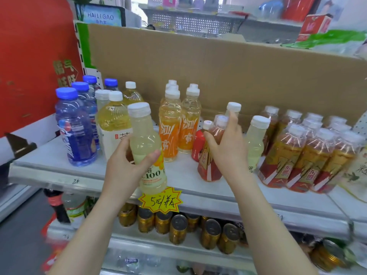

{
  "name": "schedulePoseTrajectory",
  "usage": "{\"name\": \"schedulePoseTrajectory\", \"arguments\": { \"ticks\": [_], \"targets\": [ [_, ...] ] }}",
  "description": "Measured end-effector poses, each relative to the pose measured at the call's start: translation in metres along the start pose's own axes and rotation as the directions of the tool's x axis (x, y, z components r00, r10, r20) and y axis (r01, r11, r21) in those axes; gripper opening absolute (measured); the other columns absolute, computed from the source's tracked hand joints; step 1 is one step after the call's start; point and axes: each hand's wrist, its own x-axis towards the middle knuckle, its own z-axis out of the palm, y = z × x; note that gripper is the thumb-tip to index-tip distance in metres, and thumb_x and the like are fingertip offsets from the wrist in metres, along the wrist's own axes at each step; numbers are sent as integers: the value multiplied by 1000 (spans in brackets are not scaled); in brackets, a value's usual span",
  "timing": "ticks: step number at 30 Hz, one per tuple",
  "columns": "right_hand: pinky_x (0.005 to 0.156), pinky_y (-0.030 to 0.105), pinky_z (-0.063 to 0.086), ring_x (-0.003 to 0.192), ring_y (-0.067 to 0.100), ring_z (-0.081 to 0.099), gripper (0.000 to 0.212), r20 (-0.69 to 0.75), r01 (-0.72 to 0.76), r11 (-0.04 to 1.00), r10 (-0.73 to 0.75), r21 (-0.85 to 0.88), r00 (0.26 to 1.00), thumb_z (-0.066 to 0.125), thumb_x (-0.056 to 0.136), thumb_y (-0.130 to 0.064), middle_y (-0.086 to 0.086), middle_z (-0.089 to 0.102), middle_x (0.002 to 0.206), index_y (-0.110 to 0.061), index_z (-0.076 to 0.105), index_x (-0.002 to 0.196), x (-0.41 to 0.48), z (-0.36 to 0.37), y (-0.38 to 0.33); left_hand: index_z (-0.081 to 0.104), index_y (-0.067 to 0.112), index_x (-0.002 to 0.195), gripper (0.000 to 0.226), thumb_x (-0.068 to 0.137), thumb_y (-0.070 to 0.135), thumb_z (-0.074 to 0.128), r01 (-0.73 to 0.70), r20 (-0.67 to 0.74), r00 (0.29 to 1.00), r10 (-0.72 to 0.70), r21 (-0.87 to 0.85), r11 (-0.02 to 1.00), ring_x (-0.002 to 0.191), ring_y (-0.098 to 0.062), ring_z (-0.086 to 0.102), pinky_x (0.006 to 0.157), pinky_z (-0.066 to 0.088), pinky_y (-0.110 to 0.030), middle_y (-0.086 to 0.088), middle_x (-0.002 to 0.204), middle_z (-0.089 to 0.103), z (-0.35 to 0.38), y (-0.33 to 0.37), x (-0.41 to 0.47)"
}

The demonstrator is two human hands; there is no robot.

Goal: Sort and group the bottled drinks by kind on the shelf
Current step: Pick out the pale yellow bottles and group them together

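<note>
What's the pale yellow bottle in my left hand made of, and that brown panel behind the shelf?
Pale yellow bottle: looks like clear glossy plastic, since the liquid shows through, with a white ridged cap that seems plastic too. Brown panel: apparently matte corrugated cardboard, with a rough cut top edge.

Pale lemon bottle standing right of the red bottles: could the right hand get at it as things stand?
Probably not directly: the right hand is clasped on the red bottles. Otherwise the pale lemon bottle stands just beside it, its front unobstructed.
</note>
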Motion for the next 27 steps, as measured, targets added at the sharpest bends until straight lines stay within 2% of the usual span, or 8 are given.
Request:
{"name": "schedulePoseTrajectory", "arguments": {
  "ticks": [4, 9, 11, 14, 15, 19, 24, 27],
  "targets": [
    [100, 49, 51, 125, 27, 58, 86, -10, -105, 979, 108, 174, 994, 70, 88, -50, 5, 52, 145, -27, 18, 152, -5, 6, 7, 60, 38, 114, 62, 60, 62, 78, 14, -6, 1000, -14, -3, 1000, 93, 5, 66, 79, 51, -26, 25, 102, 71, 2, -2, -3],
    [94, 45, 54, 110, 17, 62, 67, -10, -50, 961, 55, 273, 998, 71, 89, -41, -4, 60, 127, -28, 32, 142, -19, -11, 5, 62, 31, 118, 53, 70, 46, 76, 19, 6, 1000, -19, -20, 1000, 95, -2, 68, 83, 54, -33, 19, 103, 72, 6, -3, -8],
    [92, 39, 55, 107, 14, 63, 63, -61, -29, 952, 50, 303, 997, 70, 89, -42, -5, 62, 121, -30, 34, 140, -28, -32, 7, 62, 30, 120, 54, 71, 45, 76, 13, 21, 1000, -12, -31, 999, 96, -2, 68, 82, 53, -32, 16, 105, 72, 11, -2, -8],
    [88, 17, 51, 102, 0, 63, 58, -146, -47, 944, 99, 326, 984, 71, 91, -40, -11, 64, 114, -27, 40, 138, -40, -77, 20, 62, 28, 121, 57, 68, 47, 74, 8, 53, 999, -4, -71, 997, 94, 1, 67, 79, 50, -26, 14, 107, 71, 25, 3, -7],
    [87, 17, 51, 100, -2, 63, 55, -165, -65, 938, 128, 342, 978, 72, 91, -38, -12, 65, 112, -24, 44, 137, -43, -92, 28, 62, 27, 121, 57, 68, 46, 73, 3, 68, 998, 3, -83, 997, 93, 3, 67, 77, 49, -24, 14, 106, 71, 32, 5, -6],
    [91, 38, 53, 101, 15, 60, 38, -279, -131, 956, 205, 261, 938, 74, 89, -37, 2, 60, 114, -24, 52, 118, -52, -127, 67, 62, 29, 118, 53, 68, 45, 74, -2, 135, 991, 16, -107, 994, 90, 4, 67, 76, 50, -24, 13, 104, 72, 63, 10, -8],
    [89, 15, 38, 105, 7, 46, 50, -312, -215, 958, 267, 189, 912, 73, 90, -34, -3, 48, 119, -23, 48, 132, -40, -133, 100, 60, 28, 126, 57, 74, 40, 78, -17, 186, 982, 30, -73, 997, 97, -1, 66, 82, 51, -29, 14, 110, 70, 87, 9, -8],
    [85, 21, 38, 103, 9, 46, 47, -275, -215, 965, 250, 149, 928, 72, 91, -34, 4, 50, 121, -16, 50, 128, -33, -122, 109, 59, 30, 127, 55, 75, 38, 78, -19, 182, 983, 31, -67, 998, 96, 3, 65, 81, 50, -27, 16, 110, 70, 90, 7, -8]
  ]
}}
